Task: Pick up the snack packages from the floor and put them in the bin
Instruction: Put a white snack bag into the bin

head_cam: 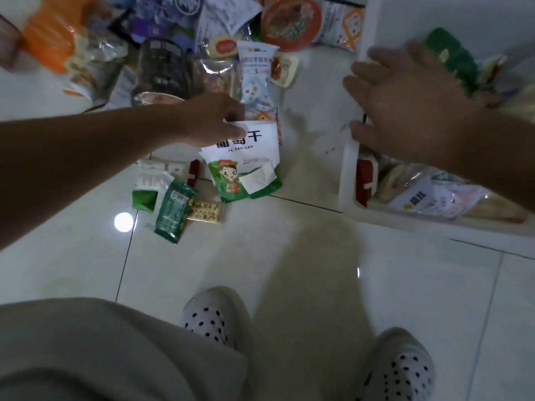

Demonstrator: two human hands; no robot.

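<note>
Near: white black-dotted slippers (pixel 208 316) on pale glossy tiled floor (pixel 289 241); bare tile btwn feet and packs.
Mid-left: dark green foil snack packet (pixel 172 212), clear cracker pack (pixel 205 211) touching its rt edge.
L hand (pixel 211 120): fingers pinch top edge of white-and-green raisin pouch (pixel 246 166), hanging upright, lower edge by floor.
R hand (pixel 405 105): blurred, fingers straight, slightly spread, holding nothing, over left rim of white plastic bin (pixel 347 175); packs inside.
Far: heap of mixed snack packages (pixel 173 53) on floor.
</note>
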